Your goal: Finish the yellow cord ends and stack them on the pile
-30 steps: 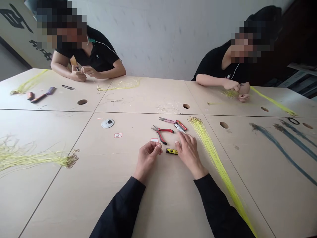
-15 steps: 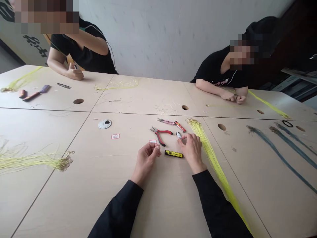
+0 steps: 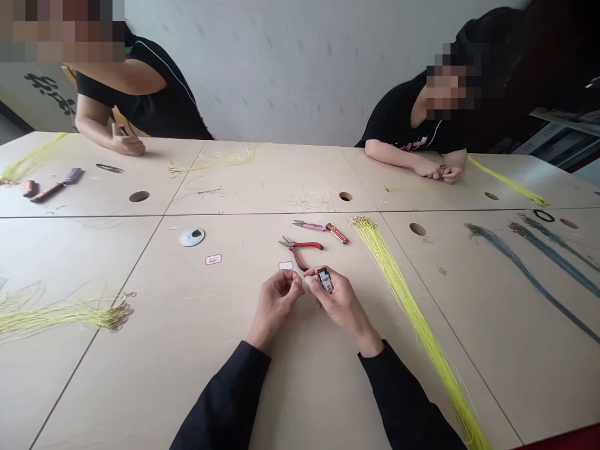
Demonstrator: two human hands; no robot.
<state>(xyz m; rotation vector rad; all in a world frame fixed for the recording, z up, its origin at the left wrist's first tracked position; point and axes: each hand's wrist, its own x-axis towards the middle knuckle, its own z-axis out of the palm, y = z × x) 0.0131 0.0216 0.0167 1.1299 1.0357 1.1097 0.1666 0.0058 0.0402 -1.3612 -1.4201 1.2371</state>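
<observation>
Grip: right hand closed around a white lighter, its lower part hidden among our fingers; left hand pressed together at thumb and index, pinching what seems a tiny piece (too small for us to identify); the fingertips of both hands meet, or nearly so, above the table. We judge the step in hand to be close two-handed work at that piece, with the lighter kept ready in the right palm; the next move would, we think, call for a steady left pinch and a free right thumb if the lighter is to be worked.

Surroundings: red-handled pliers lie open just beyond our fingertips, one handle near enough to be knocked; a blank-looking label sits just past the left fingers; pink-handled snips and a red lighter lie farther off; a yellow cord bundle runs beside the right forearm, where a sleeve could drag it; across the table we note two co-workers, both well apart from our hands.
</observation>
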